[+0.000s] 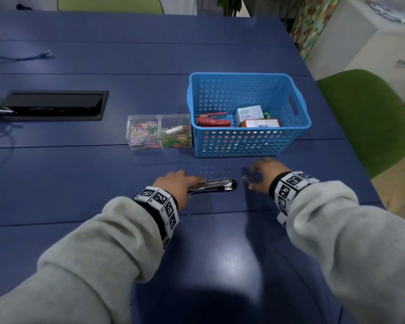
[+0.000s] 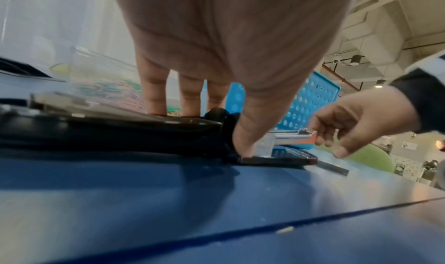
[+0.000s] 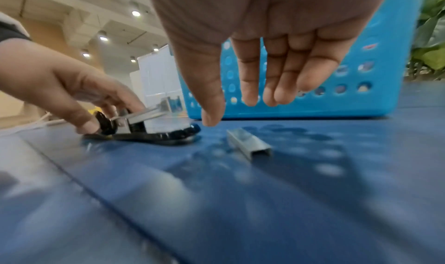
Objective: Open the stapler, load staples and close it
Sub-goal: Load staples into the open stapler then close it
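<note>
Head view | stapler [image 1: 211, 185] open, black base, metal rail bare | left hand [image 1: 173, 185] grips it | right hand [image 1: 264, 176] relaxed above staples [image 3: 249, 144]

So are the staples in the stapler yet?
Not yet. The stapler is already open, and the left hand holds it down on the table. The strip of staples lies loose on the table, with the open right hand just above it. Left: pick it up, load it, close the stapler.
</note>
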The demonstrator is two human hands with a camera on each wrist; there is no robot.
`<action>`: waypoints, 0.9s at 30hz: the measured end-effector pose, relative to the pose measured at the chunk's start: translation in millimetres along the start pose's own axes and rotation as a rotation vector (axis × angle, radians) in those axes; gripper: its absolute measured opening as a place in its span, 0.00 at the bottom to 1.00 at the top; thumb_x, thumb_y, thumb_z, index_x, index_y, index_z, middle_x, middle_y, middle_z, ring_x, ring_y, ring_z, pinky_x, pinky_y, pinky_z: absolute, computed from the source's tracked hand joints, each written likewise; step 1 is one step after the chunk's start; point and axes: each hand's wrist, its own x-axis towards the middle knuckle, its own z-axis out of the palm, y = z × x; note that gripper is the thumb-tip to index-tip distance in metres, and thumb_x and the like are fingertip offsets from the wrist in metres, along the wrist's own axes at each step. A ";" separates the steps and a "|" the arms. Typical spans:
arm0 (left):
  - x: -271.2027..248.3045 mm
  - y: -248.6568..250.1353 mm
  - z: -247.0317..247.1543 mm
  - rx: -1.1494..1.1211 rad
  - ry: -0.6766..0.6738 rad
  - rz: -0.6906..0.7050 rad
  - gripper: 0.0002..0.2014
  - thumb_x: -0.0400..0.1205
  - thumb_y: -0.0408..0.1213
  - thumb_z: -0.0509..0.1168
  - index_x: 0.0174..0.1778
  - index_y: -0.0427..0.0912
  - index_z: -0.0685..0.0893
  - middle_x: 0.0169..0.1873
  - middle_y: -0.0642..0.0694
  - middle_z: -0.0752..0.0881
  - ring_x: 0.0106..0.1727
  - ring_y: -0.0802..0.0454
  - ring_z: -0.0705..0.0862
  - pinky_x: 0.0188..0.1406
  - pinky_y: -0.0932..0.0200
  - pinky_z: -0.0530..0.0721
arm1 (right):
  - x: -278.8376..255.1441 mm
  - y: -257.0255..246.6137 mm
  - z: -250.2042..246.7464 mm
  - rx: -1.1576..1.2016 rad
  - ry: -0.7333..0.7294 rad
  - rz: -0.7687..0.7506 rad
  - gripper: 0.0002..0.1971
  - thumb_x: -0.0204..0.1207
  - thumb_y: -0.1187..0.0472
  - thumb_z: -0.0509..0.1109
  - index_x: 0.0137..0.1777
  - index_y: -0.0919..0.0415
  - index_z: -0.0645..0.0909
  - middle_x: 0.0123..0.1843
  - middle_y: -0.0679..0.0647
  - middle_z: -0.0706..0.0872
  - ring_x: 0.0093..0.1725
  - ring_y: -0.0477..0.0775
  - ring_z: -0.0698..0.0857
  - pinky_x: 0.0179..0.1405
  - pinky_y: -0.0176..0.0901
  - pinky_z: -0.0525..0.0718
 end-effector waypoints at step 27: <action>-0.3 -5.0 -3.8 0.024 -0.036 0.059 0.28 0.81 0.37 0.57 0.73 0.70 0.64 0.67 0.44 0.75 0.68 0.40 0.74 0.66 0.43 0.75 | -25.6 -65.9 -1.2 0.006 -0.028 -0.297 0.05 0.72 0.60 0.65 0.41 0.53 0.82 0.44 0.52 0.76 0.49 0.57 0.78 0.48 0.44 0.76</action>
